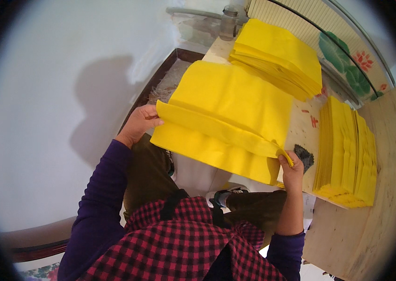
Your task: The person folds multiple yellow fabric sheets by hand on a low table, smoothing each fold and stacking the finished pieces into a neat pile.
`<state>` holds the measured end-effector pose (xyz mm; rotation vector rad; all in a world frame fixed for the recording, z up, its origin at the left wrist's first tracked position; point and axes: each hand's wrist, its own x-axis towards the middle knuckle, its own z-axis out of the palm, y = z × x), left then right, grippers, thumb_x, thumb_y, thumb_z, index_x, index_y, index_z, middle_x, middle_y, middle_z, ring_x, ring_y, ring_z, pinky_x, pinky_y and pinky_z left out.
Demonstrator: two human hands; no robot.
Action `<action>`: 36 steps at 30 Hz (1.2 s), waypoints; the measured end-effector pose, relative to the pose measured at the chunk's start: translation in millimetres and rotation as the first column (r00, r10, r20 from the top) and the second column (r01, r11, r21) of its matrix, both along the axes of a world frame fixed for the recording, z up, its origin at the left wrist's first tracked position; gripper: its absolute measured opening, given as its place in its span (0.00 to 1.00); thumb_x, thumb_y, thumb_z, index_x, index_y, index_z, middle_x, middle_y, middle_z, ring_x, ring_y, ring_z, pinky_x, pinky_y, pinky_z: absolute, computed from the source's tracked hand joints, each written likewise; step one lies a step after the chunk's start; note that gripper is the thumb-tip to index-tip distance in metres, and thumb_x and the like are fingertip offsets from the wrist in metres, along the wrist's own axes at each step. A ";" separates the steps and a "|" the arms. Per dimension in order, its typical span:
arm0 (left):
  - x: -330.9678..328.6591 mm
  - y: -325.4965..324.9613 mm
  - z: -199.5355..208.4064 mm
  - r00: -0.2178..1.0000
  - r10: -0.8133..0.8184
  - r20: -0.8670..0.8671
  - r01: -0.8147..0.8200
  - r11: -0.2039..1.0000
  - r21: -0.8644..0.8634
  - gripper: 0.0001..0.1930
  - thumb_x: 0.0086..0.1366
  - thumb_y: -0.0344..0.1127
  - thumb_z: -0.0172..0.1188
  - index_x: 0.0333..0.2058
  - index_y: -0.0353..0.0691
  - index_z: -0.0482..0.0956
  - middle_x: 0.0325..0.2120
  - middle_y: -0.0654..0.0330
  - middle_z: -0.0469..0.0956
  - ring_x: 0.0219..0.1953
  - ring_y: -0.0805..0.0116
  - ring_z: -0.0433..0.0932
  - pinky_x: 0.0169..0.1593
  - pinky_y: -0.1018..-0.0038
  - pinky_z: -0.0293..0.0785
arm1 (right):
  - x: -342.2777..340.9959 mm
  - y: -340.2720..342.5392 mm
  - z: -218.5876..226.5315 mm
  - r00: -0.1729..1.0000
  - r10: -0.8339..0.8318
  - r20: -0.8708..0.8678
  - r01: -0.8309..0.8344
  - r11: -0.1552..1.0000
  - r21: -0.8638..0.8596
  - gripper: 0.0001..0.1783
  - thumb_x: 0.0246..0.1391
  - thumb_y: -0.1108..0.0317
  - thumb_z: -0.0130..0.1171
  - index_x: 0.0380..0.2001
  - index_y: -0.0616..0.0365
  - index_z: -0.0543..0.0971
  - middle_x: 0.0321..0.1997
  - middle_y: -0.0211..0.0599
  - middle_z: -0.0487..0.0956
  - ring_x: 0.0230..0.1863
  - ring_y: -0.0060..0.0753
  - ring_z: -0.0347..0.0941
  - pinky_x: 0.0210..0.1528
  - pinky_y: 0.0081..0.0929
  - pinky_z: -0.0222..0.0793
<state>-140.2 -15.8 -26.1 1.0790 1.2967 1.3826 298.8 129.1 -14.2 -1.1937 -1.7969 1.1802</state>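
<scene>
Fingers (pixel 150 111) of the left hand (pixel 137 125) and right hand (pixel 293 174) pinched tightly on opposite ends of a folded yellow sheet (pixel 216 129), over the worktop's (pixel 300 133) near edge, left of an upright yellow stack (pixel 347 157).

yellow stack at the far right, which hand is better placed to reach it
Probably the right hand: it holds the yellow cloth at its right end, nearer that stack. The left hand holds the opposite end, farther away.
</scene>
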 end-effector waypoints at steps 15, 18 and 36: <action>-1.5 32.9 8.3 0.984 0.176 -0.026 -0.170 0.972 0.164 0.11 0.67 0.27 0.52 0.46 0.32 0.76 0.42 0.62 0.80 0.43 0.74 0.76 0.52 0.76 0.70 | -4.4 23.0 1.0 0.995 -0.032 -0.090 0.049 0.980 0.194 0.06 0.61 0.72 0.58 0.38 0.63 0.78 0.33 0.23 0.74 0.36 0.16 0.66 0.41 0.16 0.63; -4.0 39.5 10.1 0.985 0.173 0.000 -0.171 0.972 0.161 0.10 0.67 0.27 0.52 0.45 0.32 0.76 0.41 0.62 0.80 0.43 0.74 0.77 0.51 0.76 0.70 | -8.7 28.7 -5.9 0.993 -0.067 -0.098 0.078 0.991 0.112 0.10 0.60 0.71 0.59 0.42 0.65 0.79 0.37 0.27 0.78 0.40 0.18 0.69 0.46 0.19 0.66; 14.1 53.6 -0.8 0.969 0.231 0.082 -0.228 0.973 -0.047 0.08 0.69 0.31 0.52 0.42 0.33 0.75 0.37 0.64 0.79 0.39 0.77 0.76 0.46 0.79 0.71 | -17.4 41.5 -5.8 0.976 -0.167 -0.143 0.155 0.984 -0.090 0.14 0.64 0.67 0.54 0.48 0.65 0.76 0.43 0.29 0.78 0.45 0.19 0.70 0.52 0.20 0.65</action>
